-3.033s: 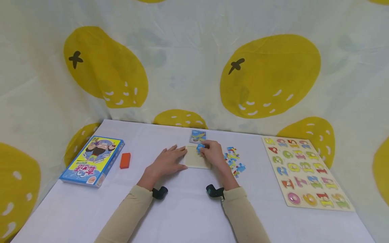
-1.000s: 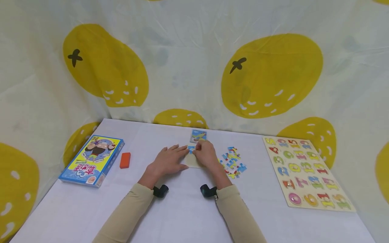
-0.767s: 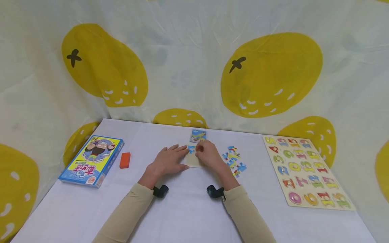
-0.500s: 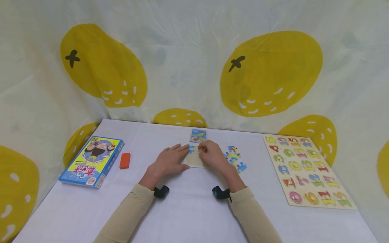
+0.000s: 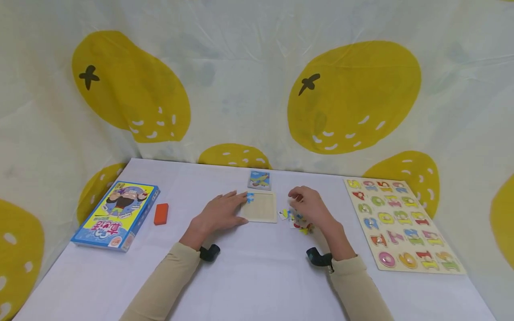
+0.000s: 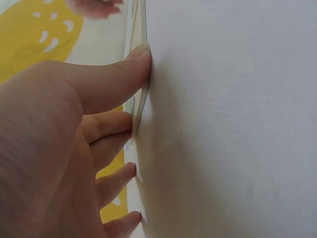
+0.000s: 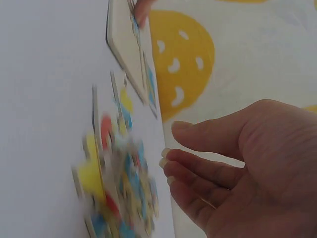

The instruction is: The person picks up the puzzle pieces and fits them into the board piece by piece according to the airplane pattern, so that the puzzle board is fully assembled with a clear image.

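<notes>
A shallow wooden tray (image 5: 263, 220) lies at the table's middle, with a small blue puzzle piece (image 5: 250, 197) in its far left corner. My left hand (image 5: 220, 213) rests at the tray's left edge, thumb and fingers spread; in the left wrist view the thumb of this hand (image 6: 74, 114) touches the rim. To the tray's right, my right hand (image 5: 313, 206) hovers over a heap of puzzle pieces (image 5: 297, 219). Its fingers are loosely bent with nothing between them, as the right wrist view shows of the hand (image 7: 247, 163) beside the blurred pieces (image 7: 133, 183). The hand partly hides the heap.
A small picture card (image 5: 259, 179) lies behind the tray. At the left are a blue and yellow box (image 5: 116, 214) and a red block (image 5: 161, 214). A wooden number board (image 5: 401, 225) lies at the right. A patterned cloth hangs behind the table.
My right hand has left the tray and moved right to above the heap. The blue piece it held earlier now lies in the tray's corner. My left hand has stayed at the tray's edge.
</notes>
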Tool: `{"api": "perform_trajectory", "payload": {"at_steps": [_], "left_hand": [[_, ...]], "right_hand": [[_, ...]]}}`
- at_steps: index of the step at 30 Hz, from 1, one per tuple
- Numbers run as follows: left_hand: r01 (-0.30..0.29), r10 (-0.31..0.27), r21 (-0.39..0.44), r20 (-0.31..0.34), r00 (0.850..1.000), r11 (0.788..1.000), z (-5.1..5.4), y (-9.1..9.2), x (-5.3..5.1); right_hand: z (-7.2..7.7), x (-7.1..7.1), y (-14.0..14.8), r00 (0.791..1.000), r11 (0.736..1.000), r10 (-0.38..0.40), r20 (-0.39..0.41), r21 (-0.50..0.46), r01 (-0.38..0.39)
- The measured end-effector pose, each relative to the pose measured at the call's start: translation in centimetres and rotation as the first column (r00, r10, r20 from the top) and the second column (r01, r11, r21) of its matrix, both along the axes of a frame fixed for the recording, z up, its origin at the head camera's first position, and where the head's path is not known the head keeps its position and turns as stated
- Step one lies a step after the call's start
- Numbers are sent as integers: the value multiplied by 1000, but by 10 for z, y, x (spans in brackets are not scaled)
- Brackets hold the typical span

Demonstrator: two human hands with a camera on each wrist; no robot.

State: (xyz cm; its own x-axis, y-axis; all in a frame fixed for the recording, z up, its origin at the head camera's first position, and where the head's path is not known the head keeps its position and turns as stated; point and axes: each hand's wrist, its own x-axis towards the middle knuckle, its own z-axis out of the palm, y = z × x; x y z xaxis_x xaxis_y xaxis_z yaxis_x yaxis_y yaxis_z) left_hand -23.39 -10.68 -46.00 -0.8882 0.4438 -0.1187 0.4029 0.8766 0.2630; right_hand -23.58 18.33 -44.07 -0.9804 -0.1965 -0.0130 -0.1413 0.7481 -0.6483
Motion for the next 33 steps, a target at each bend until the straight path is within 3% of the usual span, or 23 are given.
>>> {"api": "perform_trajectory", "payload": {"at_steps": [6, 12, 19, 33], "left_hand": [[-10, 10, 5, 2, 1000, 1000, 2, -3, 1], [-27, 24, 60, 62, 998, 998, 1, -6, 1], [-35, 27, 94, 90, 996, 995, 2, -7, 3], [-5, 1, 80, 49, 999, 997, -3, -5, 2]], "right_hand": [[3, 5, 34, 998, 997, -14, 65, 76, 9], [1, 10, 55, 992, 987, 57, 116, 146, -74], [-5, 11, 59, 986, 973, 127, 107, 179, -144], [0, 17, 66, 986, 976, 126, 105, 164, -142]]}}
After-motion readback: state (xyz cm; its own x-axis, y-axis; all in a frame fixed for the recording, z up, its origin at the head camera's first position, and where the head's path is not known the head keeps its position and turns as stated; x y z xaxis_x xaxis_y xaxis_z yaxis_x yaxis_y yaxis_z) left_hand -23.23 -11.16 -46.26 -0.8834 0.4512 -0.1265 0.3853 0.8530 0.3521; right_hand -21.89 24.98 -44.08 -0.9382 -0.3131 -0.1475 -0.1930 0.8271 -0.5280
